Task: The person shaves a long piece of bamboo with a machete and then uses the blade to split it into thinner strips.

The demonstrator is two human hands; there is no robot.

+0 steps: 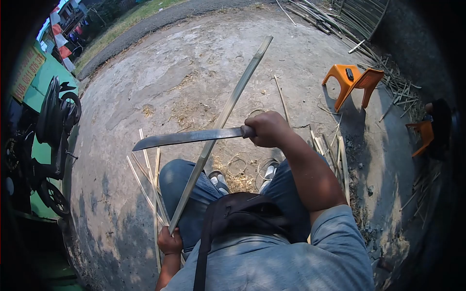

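Note:
My right hand is closed round the handle of a machete, its long blade pointing left. The blade crosses over a long split bamboo strip that slants up and to the right. Beside my left thigh, my left hand grips the lower end of that strip. Several thinner bamboo strips lie next to my left leg, close to that hand. More pale strips rest by my right leg. A black bag sits on my lap.
An orange plastic chair with a small black object on it stands ahead right. Another orange chair is at the far right. Bamboo poles lie at the back. A motorcycle stands at left. Shavings litter the ground between my feet.

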